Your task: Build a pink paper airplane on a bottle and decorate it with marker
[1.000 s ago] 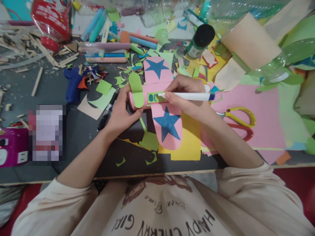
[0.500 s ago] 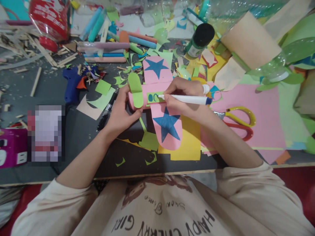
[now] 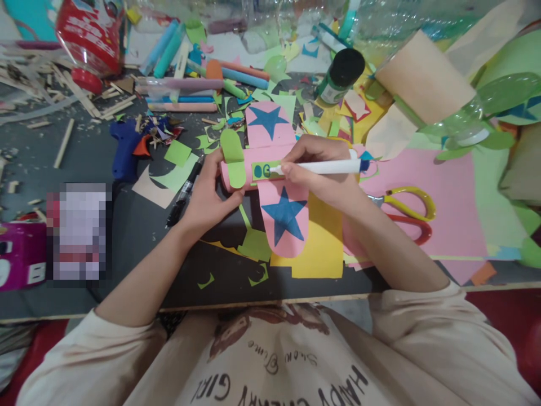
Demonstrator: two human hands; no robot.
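Note:
A pink paper airplane point(image 3: 274, 152) lies in front of me, with a blue star on each wing and a green tail piece point(image 3: 232, 158). My left hand point(image 3: 213, 192) grips its tail end between thumb and fingers. In my right hand point(image 3: 319, 163) is a white marker point(image 3: 329, 167) with a blue end. Its tip touches a green strip point(image 3: 258, 171) on the body, which bears one filled blue dot and a second round mark beside it. A black marker point(image 3: 183, 192) rests just left of my left hand.
Scissors point(image 3: 408, 206) with yellow and red handles lie right of my right forearm on pink paper point(image 3: 452, 197). A blue glue gun point(image 3: 124, 149) is at left. A dark-capped green bottle point(image 3: 341, 76), a cardboard tube point(image 3: 425, 79), markers and paper scraps crowd the far side.
The second mark on the green strip has gone from an open curve to a fuller outline with ink inside. My left hand keeps its hold on the airplane.

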